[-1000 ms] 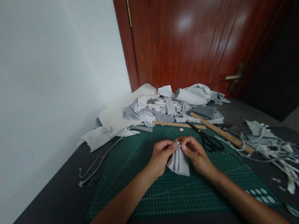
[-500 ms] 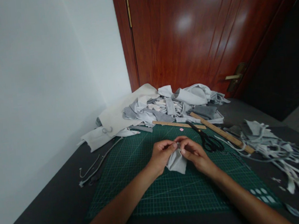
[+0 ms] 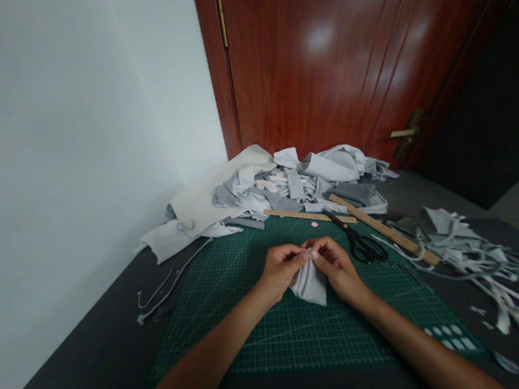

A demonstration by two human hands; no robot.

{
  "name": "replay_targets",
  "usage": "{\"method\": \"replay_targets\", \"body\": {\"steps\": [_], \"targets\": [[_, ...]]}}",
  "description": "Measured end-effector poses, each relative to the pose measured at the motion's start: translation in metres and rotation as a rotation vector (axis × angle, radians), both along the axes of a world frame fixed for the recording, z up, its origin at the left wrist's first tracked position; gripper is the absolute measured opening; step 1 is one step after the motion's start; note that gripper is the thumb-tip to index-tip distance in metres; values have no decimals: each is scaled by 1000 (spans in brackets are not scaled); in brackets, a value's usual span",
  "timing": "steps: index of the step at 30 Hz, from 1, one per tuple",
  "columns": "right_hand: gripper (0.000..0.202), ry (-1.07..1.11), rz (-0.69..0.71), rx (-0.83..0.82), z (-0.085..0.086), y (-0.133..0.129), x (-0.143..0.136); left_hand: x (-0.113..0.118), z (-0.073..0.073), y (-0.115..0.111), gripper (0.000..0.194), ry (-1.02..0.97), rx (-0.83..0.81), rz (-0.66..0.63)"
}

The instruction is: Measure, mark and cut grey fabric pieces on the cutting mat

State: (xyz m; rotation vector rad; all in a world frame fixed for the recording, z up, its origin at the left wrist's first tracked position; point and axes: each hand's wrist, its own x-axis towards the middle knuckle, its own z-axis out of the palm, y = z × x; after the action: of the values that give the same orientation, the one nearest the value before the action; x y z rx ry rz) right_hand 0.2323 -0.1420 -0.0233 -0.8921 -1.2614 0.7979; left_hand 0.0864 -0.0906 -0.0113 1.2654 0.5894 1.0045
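Note:
Between my hands hangs a small light grey cloth pouch (image 3: 310, 284), gathered at its top edge. My left hand (image 3: 281, 270) pinches that top from the left with thumb and fingers. From the right, my right hand (image 3: 335, 265) pinches the same gathered spot, the fingertips of both hands nearly meeting. The lower part of the cloth droops over the green cutting mat (image 3: 254, 329). What exactly lies under the fingertips is too small to make out.
Black scissors (image 3: 366, 248) and two wooden rulers (image 3: 382, 227) lie beyond my right hand. Fabric scraps (image 3: 259, 191) are heaped at the back by the door (image 3: 312, 79). Cords and strips (image 3: 477, 259) tangle at the right; loose cords (image 3: 176, 282) lie left.
My fingertips have drawn closer together at the pouch's top. The right thumb has moved up toward the gather, and the cloth hangs slightly lower and straighter.

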Motion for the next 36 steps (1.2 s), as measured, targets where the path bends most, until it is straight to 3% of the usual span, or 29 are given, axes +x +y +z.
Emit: {"method": "replay_targets", "body": {"steps": [18, 29, 36], "targets": [[21, 102, 7, -17, -1, 2, -3, 0, -4, 4, 39, 67, 168, 47], [19, 180, 66, -36, -9, 4, -4, -5, -5, 5, 35, 155, 393, 71], [24, 155, 48, -69, -12, 7, 0, -5, -7, 7, 28, 103, 462, 73]]}}
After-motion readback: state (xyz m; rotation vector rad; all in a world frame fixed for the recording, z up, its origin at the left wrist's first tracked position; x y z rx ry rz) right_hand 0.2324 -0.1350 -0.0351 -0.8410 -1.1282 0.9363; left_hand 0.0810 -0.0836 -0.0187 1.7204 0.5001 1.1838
